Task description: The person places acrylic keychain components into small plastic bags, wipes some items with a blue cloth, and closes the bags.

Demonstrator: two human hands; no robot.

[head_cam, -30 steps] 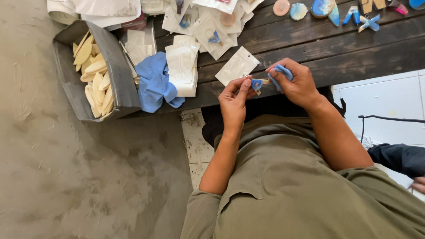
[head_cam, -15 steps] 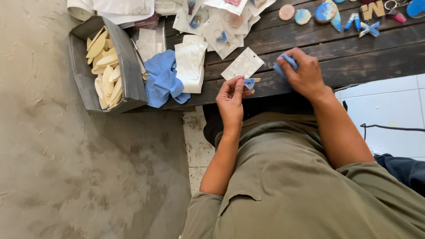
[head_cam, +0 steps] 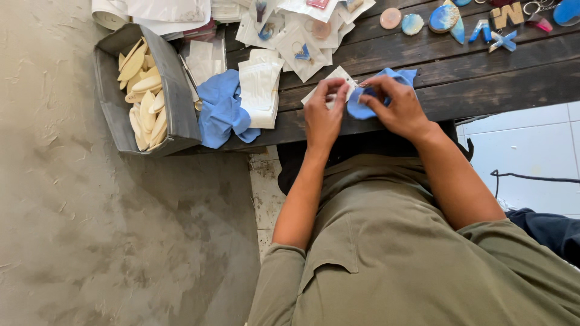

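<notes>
While the left hand (head_cam: 323, 118) pinches a small white packet (head_cam: 334, 81), the right hand (head_cam: 399, 108) grips a blue cloth (head_cam: 362, 108) over the dark wooden table (head_cam: 483, 78)

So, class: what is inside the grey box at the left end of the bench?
The grey box holds a pile of pale, leaf-shaped wooden pieces, stacked loosely. Whatever lies beneath them, and the box floor, is covered.

Grey box (head_cam: 175, 102) of pale wooden ovals (head_cam: 142, 90), crumpled blue rag (head_cam: 220, 108) beside it, dark plank table (head_cam: 483, 78).

A craft workshop: dark plank workbench (head_cam: 483, 78), bin of wooden blanks (head_cam: 145, 90).
</notes>
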